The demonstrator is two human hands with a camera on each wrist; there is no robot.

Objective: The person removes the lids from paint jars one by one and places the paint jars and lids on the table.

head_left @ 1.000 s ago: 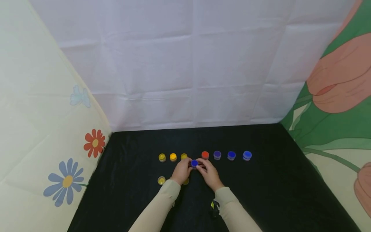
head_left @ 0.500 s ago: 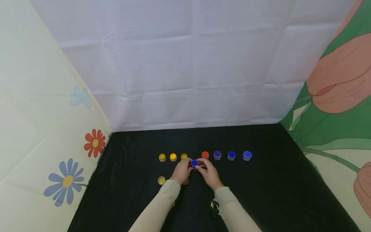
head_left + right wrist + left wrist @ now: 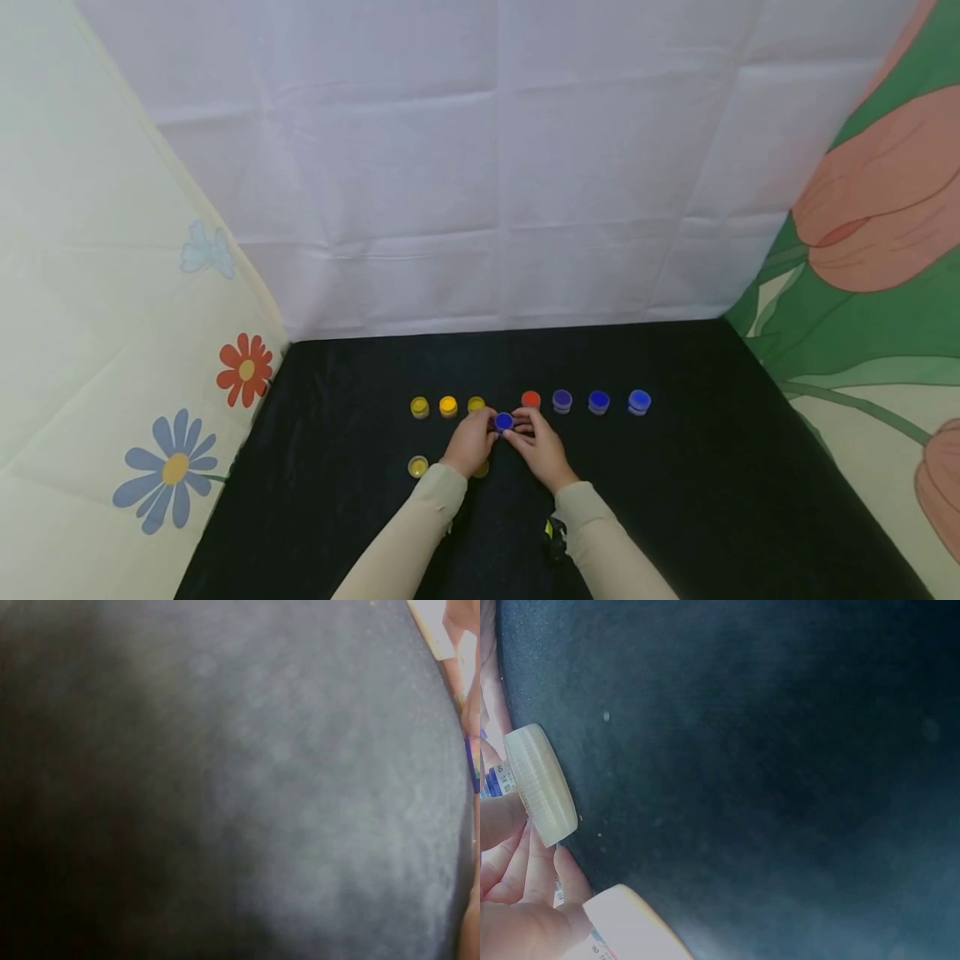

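Note:
A small jar with a blue top (image 3: 504,422) sits between my two hands in the head view. From its left, my left hand (image 3: 470,440) grips it with fingertips at its side. My right hand (image 3: 542,450) pinches it from the right, thumb at the near edge and fingers behind. The left wrist view catches the left hand's fingers at its left edge, beside a pale ribbed disc (image 3: 541,785). Only slivers of a hand (image 3: 471,712) and a blue edge (image 3: 472,763) show in the right wrist view. A yellow jar (image 3: 481,470) is partly covered by the left wrist.
Behind the hands stand several jars in a row: yellow ones (image 3: 420,407) to the left, then a red one (image 3: 531,399), a purple one (image 3: 562,402) and blue ones (image 3: 640,402). Another yellow jar (image 3: 417,467) stands nearer, left of the left wrist. Black cloth (image 3: 712,475) covers the table.
The right hand's fingers and thumb have shifted slightly around the blue-topped jar, and the fingers now overlap the red jar a little. The left hand and the other jars keep their places.

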